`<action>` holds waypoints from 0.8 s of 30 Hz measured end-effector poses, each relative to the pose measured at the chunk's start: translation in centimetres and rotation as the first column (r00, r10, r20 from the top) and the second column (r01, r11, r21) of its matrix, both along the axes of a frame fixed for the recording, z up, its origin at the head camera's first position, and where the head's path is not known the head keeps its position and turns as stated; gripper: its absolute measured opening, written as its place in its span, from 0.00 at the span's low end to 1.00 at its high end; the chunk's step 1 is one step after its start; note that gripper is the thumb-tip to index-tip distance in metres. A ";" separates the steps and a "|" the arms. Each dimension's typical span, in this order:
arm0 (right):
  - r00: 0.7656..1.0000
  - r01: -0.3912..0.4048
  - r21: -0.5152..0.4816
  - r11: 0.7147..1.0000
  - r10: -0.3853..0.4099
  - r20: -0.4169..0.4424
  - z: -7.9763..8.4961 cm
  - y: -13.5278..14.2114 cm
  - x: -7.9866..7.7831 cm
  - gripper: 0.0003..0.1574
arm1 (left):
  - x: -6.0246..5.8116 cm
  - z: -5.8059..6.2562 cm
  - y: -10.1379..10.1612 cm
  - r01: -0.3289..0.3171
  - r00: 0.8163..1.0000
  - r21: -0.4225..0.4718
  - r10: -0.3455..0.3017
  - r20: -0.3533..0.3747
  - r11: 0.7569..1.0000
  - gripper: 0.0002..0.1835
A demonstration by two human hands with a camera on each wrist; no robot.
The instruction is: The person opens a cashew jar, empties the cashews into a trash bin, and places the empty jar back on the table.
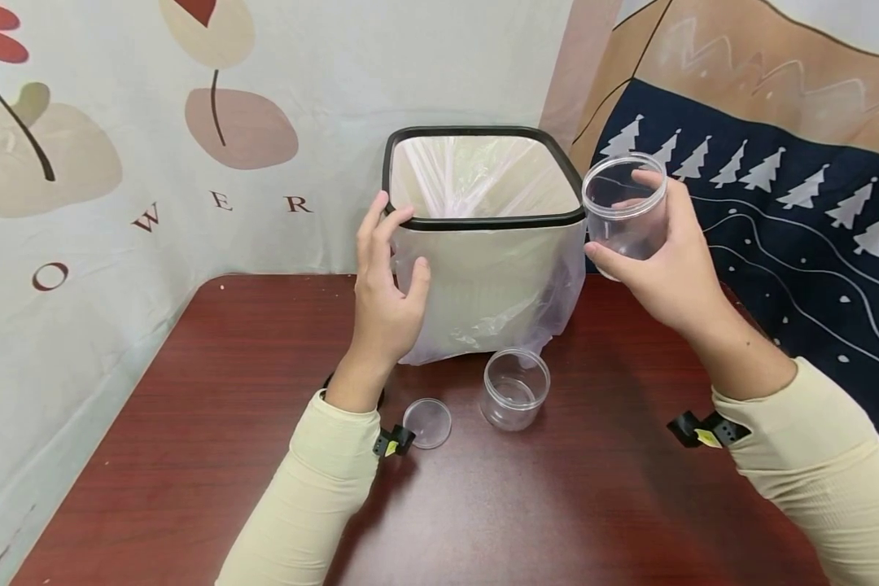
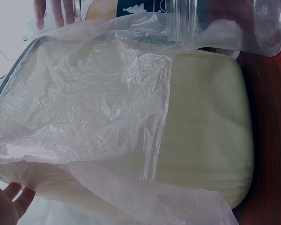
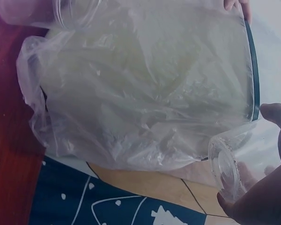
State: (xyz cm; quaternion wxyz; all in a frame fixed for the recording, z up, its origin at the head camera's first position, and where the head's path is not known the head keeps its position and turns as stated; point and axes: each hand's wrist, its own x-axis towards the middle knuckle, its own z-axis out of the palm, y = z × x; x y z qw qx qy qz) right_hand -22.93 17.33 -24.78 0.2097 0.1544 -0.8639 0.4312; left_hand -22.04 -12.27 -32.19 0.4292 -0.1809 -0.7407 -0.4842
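Observation:
A bin (image 1: pixel 483 285) with a black rim and a thin translucent plastic bag over it stands on the table. My left hand (image 1: pixel 388 297) rests against its front left corner, fingers fairly straight near the rim and thumb by the front face. To the right of the rim, my right hand (image 1: pixel 670 260) grips a clear plastic jar (image 1: pixel 623 216), which is upright and lidless. Small dark specks show near the base of this jar (image 3: pixel 227 166) in the right wrist view. A second clear jar (image 1: pixel 515 391), without a lid, stands on the table before the bin.
A round clear lid (image 1: pixel 428 423) lies left of the standing jar. The dark red wooden table (image 1: pixel 212 431) meets a printed cloth (image 1: pixel 322 98) behind, and a dark blue tree-patterned cloth (image 1: pixel 798 220) hangs at right. The bag (image 2: pixel 84 93) hangs loosely down the bin's sides.

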 end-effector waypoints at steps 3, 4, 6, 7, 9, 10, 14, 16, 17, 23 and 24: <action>1.000 -0.013 -0.025 1.000 0.013 0.003 -0.3 -0.1 0.2 0.54 | 0.0 0.0 -0.1 -0.005 1.000 -0.007 0.005 -0.002 1.000 0.29; 1.000 -0.017 -0.029 0.999 0.017 0.003 -0.4 -0.1 0.2 0.54 | 0.0 -0.1 -0.1 -0.005 1.000 -0.006 0.005 -0.003 1.000 0.29; 1.000 -0.019 -0.032 0.999 0.019 0.004 -0.6 -0.1 0.3 0.52 | 0.0 0.0 -0.1 -0.003 1.000 -0.005 0.003 -0.006 1.000 0.29; 1.000 -0.021 -0.034 0.999 0.021 0.005 -0.7 -0.1 0.4 0.52 | 0.0 0.0 -0.1 -0.001 1.000 -0.005 0.001 -0.008 1.000 0.29; 1.000 -0.028 -0.038 0.999 0.028 0.012 -1.0 0.0 0.5 0.51 | 0.0 0.1 0.0 0.003 1.000 -0.006 -0.003 -0.012 1.000 0.29; 0.999 -0.030 -0.041 0.999 0.031 0.016 -1.2 0.1 0.6 0.50 | -0.1 0.2 0.0 0.007 1.000 -0.004 -0.007 -0.012 1.000 0.29; 0.999 -0.034 -0.054 0.998 0.035 0.025 -2.0 0.7 0.8 0.49 | -0.1 0.3 0.1 0.009 1.000 -0.005 -0.009 -0.012 1.000 0.29; 0.999 -0.041 -0.063 0.997 0.043 0.029 -2.4 0.8 0.9 0.49 | -0.1 0.3 0.1 0.003 1.000 -0.004 -0.003 -0.014 1.000 0.29; 0.998 -0.047 -0.068 0.997 0.049 0.032 -2.5 0.8 1.0 0.49 | -0.1 0.2 0.1 -0.002 1.000 -0.005 0.002 -0.016 1.000 0.29; 0.997 -0.056 -0.066 0.996 0.060 0.055 -3.5 1.1 1.5 0.49 | -0.1 0.1 0.1 -0.008 1.000 -0.007 0.008 -0.022 1.000 0.29; 0.997 -0.057 -0.060 0.997 0.061 0.057 -3.7 1.1 1.7 0.49 | -0.1 0.1 0.1 -0.007 1.000 -0.006 0.007 -0.023 1.000 0.29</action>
